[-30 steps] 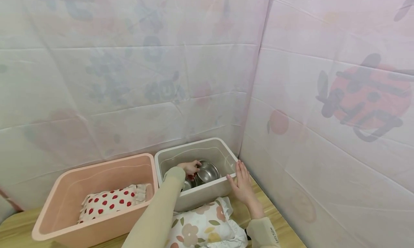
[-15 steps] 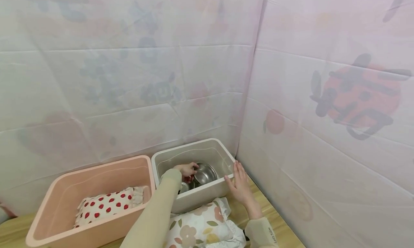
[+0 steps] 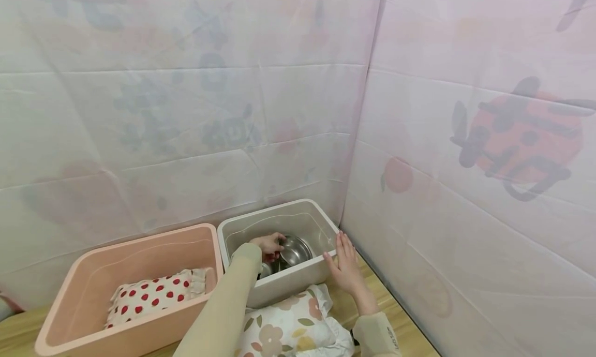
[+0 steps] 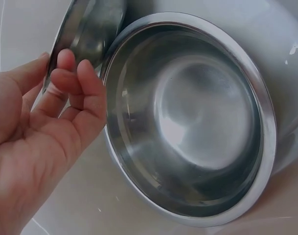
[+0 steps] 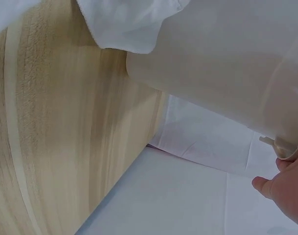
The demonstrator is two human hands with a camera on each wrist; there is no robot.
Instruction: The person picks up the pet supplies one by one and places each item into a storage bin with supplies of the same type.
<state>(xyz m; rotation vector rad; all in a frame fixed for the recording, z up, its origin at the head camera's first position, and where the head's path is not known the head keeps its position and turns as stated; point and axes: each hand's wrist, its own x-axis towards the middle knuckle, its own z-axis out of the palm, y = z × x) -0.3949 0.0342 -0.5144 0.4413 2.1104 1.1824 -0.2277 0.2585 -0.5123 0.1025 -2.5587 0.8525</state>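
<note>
My left hand (image 3: 267,244) reaches into the grey bin (image 3: 270,210), among shiny steel bowls. In the left wrist view its thumb and a finger pinch the rim of a tilted steel bowl (image 4: 92,36). Beside the curled fingers lies a wide round steel bowl (image 4: 202,112). From the head view, one bowl (image 3: 296,251) shows right of the fingertips and part of another (image 3: 268,269) below the hand. My right hand (image 3: 348,266) rests on the bin's right front corner, fingers straight along the outside. Only part of it appears at the rim in the right wrist view.
A pink bin (image 3: 93,274) with a strawberry-print cushion (image 3: 151,295) stands at the left. A floral cushion (image 3: 288,323) lies before the grey bin on the wooden table (image 3: 396,321). Printed cloth walls (image 3: 186,139) close off the back and right.
The head view has shifted slightly, so the bins appear a little further left than a second ago. Both hands keep nearly the same places at the grey bin.
</note>
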